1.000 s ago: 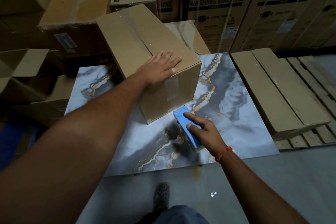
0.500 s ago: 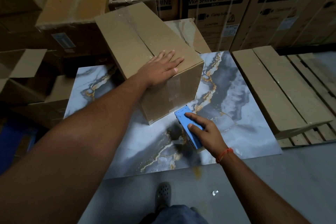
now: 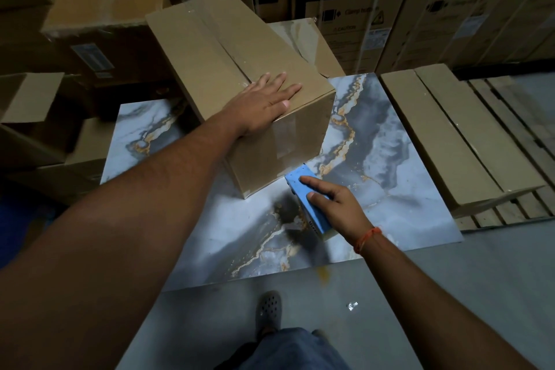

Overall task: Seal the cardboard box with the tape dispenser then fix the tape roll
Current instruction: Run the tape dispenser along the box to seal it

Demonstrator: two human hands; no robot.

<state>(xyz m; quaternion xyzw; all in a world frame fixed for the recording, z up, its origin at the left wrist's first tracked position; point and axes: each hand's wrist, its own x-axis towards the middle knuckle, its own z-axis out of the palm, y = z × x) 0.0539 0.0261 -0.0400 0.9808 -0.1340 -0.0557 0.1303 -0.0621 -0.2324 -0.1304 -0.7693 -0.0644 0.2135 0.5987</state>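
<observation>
A brown cardboard box [image 3: 216,48] stands on the marble-patterned table [image 3: 390,165], its flaps closed and clear tape running along the top seam and down the near side. My left hand [image 3: 264,105] lies flat on the box's near top corner, fingers spread. Just in front of the box's lower near edge, my right hand [image 3: 333,204] grips the blue tape dispenser [image 3: 303,186], whose front end sits close to the box's side. The tape roll itself is hidden under the hand and dispenser.
Stacked cardboard boxes [image 3: 102,3] crowd the left and back. Large washing machine cartons [image 3: 375,9] stand behind. Flat cartons [image 3: 444,135] lie on a wooden pallet to the right. My foot [image 3: 268,309] is on the grey floor below the table's edge.
Both hands and the box stay almost where they were; the dispenser in my right hand has barely shifted by the box's lower edge.
</observation>
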